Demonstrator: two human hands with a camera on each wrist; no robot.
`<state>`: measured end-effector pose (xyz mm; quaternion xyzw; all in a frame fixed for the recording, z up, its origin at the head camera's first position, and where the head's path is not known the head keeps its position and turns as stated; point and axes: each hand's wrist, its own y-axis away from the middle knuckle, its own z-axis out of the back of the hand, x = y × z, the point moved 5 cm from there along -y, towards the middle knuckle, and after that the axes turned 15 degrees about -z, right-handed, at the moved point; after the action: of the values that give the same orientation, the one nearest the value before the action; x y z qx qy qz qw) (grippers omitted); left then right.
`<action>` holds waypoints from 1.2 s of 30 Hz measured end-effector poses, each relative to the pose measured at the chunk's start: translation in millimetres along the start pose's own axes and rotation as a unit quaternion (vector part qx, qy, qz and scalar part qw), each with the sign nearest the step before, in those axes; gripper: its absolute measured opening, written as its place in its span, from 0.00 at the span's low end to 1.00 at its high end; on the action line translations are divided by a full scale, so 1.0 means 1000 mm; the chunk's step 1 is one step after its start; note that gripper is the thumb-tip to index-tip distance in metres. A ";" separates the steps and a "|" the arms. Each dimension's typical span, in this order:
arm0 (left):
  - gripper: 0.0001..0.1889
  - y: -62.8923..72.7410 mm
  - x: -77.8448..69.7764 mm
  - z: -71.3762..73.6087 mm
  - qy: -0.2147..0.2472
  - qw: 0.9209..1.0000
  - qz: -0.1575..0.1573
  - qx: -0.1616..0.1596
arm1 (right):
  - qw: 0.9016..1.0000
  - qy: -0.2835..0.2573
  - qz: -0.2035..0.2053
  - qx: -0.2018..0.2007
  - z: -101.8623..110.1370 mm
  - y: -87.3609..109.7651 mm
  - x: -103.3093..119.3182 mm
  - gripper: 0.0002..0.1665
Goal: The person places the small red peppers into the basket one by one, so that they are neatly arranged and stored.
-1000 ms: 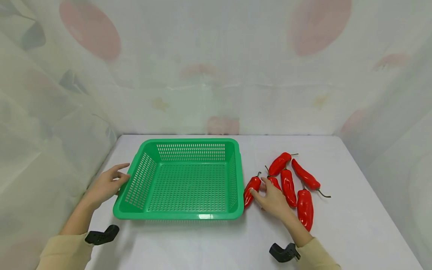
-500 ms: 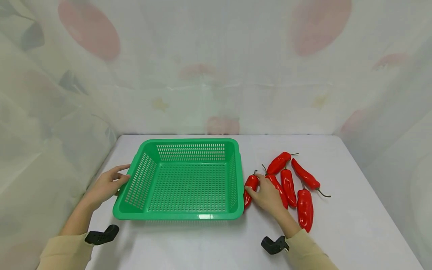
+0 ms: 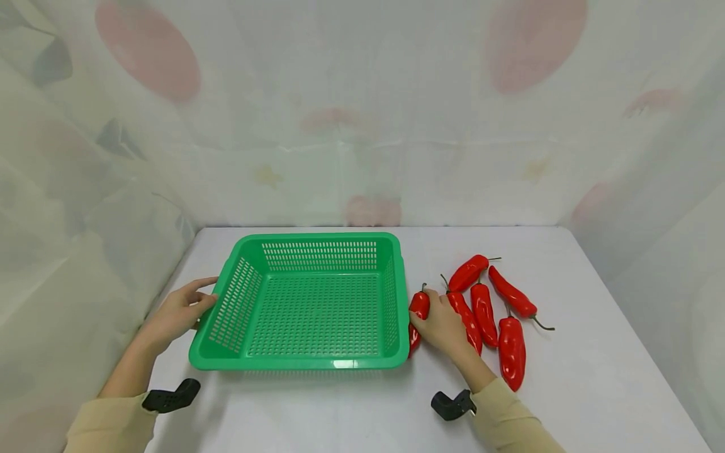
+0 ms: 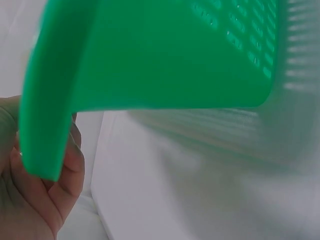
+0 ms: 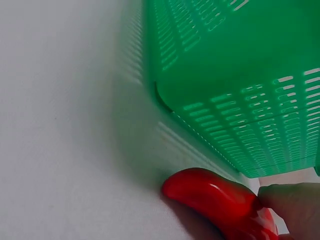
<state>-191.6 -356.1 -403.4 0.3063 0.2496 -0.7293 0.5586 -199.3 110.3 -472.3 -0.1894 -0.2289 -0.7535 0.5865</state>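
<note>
A green plastic basket (image 3: pixel 314 363) with slotted sides stands left of the middle of the table. My left hand (image 3: pixel 180 311) grips its left rim; in the left wrist view the curled fingers (image 4: pixel 70 167) show behind and below the rim. Beside the basket's right wall lies a long red chili pepper (image 3: pixel 418 307), stem pointing away from me. My right hand (image 3: pixel 443 324) holds this pepper from the right, partly covering it. In the right wrist view a finger (image 5: pixel 287 200) presses on the pepper's side, with its tip end near the white tabletop.
Several more red peppers lie right of my right hand: one close beside it (image 3: pixel 466 318), one farther back (image 3: pixel 469 272), one slanted (image 3: pixel 511 294), and one nearer me (image 3: pixel 512 352). Patterned curtains (image 3: pixel 368 157) enclose the table's back and sides.
My right hand has moved left and closed in around the pepper beside the basket, which has shifted slightly left. The pepper right of the hand is more exposed. The left hand stays at the rim.
</note>
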 end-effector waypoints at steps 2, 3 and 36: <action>0.31 0.000 0.000 0.000 -0.001 1.000 0.000 0.000 | 1.000 -0.003 -0.001 0.006 0.001 0.000 0.001 0.35; 0.31 0.000 -0.001 0.000 0.000 1.000 -0.001 -0.001 | 1.000 -0.004 -0.001 0.009 0.001 0.000 0.000 0.35; 0.29 0.001 -0.013 -0.001 -0.015 1.000 0.000 -0.013 | 0.999 -0.034 0.033 -0.027 0.069 -0.018 0.022 0.38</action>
<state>-187.7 -347.0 -394.6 0.2881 0.2511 -0.7305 0.5659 -220.5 135.4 -405.9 -0.2381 -0.2218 -0.7328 0.5976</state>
